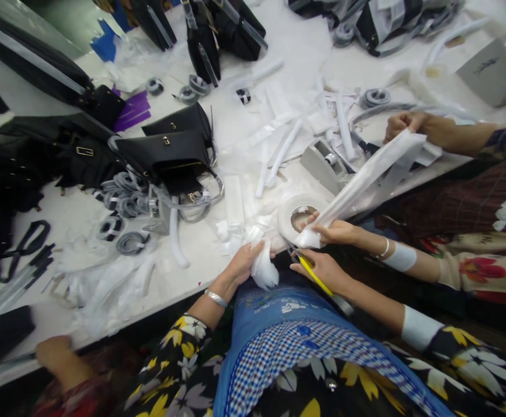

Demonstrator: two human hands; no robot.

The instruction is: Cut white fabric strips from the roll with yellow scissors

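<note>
My left hand (244, 262) is closed around a bunched piece of thin white wrapping sheet (265, 267) at the table's front edge. In my right hand (326, 271) is a pair of yellow-handled scissors (316, 276), with the blades pointing toward the table edge. Just beyond the blades lies a roll of white tape (286, 219). On the right, a co-worker's two hands stretch a long white foam strip (368, 174); the nearer co-worker's hand (337, 231) is close above my right hand.
A black handbag (170, 152) stands left of centre beside coiled grey straps (126, 194). Grey tape dispensers (321, 164) and white tubes (285, 152) lie beyond the roll. More black bags (224, 29) stand at the back. Another person's hand (57, 353) is at lower left.
</note>
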